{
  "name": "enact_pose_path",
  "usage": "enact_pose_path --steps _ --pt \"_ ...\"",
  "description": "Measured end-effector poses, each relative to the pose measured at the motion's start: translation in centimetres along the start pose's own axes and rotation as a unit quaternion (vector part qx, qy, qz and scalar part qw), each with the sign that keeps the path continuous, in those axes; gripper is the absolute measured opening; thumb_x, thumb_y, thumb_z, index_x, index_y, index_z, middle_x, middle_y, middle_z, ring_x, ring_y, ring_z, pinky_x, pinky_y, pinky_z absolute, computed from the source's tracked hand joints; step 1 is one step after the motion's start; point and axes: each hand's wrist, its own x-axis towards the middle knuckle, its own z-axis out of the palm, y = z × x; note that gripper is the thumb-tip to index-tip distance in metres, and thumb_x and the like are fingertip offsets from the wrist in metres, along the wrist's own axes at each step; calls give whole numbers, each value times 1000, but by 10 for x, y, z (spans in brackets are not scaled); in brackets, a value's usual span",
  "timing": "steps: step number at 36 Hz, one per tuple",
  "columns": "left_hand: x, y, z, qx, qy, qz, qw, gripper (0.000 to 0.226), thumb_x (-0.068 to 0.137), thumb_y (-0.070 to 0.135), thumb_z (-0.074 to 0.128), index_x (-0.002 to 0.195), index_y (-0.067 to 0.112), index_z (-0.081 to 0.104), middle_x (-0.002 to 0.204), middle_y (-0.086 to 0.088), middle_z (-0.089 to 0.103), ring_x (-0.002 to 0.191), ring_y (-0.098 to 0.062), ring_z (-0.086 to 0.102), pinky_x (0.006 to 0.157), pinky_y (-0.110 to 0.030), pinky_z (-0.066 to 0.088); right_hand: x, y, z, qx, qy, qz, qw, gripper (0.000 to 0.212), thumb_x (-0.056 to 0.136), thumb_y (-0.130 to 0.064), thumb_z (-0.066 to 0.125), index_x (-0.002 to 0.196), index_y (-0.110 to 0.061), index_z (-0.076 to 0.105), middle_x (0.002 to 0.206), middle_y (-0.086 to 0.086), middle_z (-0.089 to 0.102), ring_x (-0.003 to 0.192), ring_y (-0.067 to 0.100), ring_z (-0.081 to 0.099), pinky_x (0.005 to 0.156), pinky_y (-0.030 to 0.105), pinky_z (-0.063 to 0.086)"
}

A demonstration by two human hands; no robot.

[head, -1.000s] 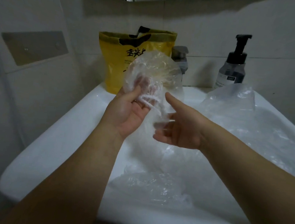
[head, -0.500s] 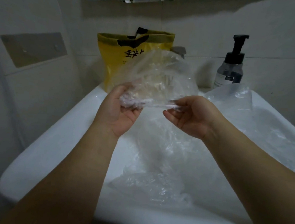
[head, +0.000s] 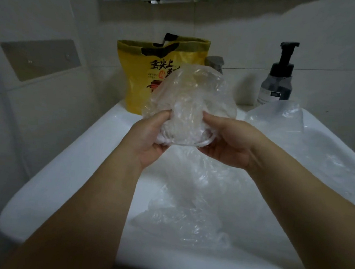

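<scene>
A crumpled clear plastic cover with a white elastic rim (head: 191,105) is held up over a white sink (head: 67,168). My left hand (head: 150,138) grips its left side, thumb on top. My right hand (head: 227,142) grips its right side, fingers curled under the elastic rim. Both hands are close together, bunching the plastic between them. More clear plastic sheeting (head: 198,210) lies in the sink basin below.
A yellow printed bag (head: 154,68) stands on the sink's back ledge. A grey tap (head: 215,63) shows behind the held plastic. A pump bottle (head: 277,85) stands at the back right. A metal wall plate (head: 40,58) is on the tiled wall at left.
My right hand reached in and took hold of the plastic's elastic rim. Both hands then came closer together, gathering the plastic into a bunch.
</scene>
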Motion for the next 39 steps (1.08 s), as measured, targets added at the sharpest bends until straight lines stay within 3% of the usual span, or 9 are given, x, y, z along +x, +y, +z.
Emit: enact_pose_path --steps 5,10,15,21,24,27,30,36,39 --pt "1 3 -2 -26 -2 -10 1000 15 92 13 58 106 17 63 88 3 74 74 -10 70 50 -18 49 0 -6 -2 4 15 -24 1000 18 94 -10 55 111 -6 59 95 9 68 78 20 66 71 30 58" --pt "7 13 -13 -122 -47 -13 991 17 76 17 58 90 13 65 101 -6 66 101 -21 59 91 -36 48 4 -8 -11 -90 54 -49 993 22 93 -3 54 112 -10 60 105 9 64 92 21 58 75 28 48" --pt "8 16 -16 -163 -12 2 987 28 89 10 47 67 14 63 65 -2 62 62 -15 61 49 -20 50 6 -9 -14 -82 79 -58 992 32 87 15 43 93 -12 60 88 8 60 80 20 54 69 25 47" --pt "6 12 -18 -130 2 -51 990 30 91 8 31 85 10 60 104 -9 66 91 -26 63 64 -26 53 2 -13 -13 137 50 -94 985 40 81 22 29 85 -3 59 78 10 55 68 17 49 64 21 52" --pt "-1 12 -18 -99 -58 -60 992 26 70 10 37 83 14 59 98 -5 67 70 -25 67 47 -15 41 -1 -15 -14 246 10 -91 965 36 74 20 27 79 -5 53 63 6 47 44 11 47 47 16 47" --pt "-4 14 -22 -86 -124 -66 986 44 52 16 56 96 16 58 122 -1 59 81 -32 69 50 -19 37 -9 -17 -14 187 -60 -93 976 28 80 1 42 63 -6 63 55 2 58 44 12 56 47 18 47" --pt "-6 15 -24 -94 -187 -67 976 73 32 20 86 102 15 64 115 -5 66 86 -33 71 52 -26 46 -10 -17 -14 115 -75 -110 984 25 95 -19 49 80 -9 67 64 2 69 50 13 65 48 21 51" --pt "-5 16 -16 -62 -69 -36 995 24 85 33 59 106 24 66 96 0 72 79 -17 69 51 -21 50 -5 -18 -16 150 -43 -90 984 32 97 -36 48 106 -12 68 99 7 74 88 21 72 75 35 56" --pt "3 17 -22 -109 -37 2 993 25 88 29 60 112 23 65 111 -2 72 97 -21 69 75 -30 56 -5 -21 -19 206 -33 -90 974 37 98 -32 44 114 -5 64 106 14 71 94 28 69 78 40 54"
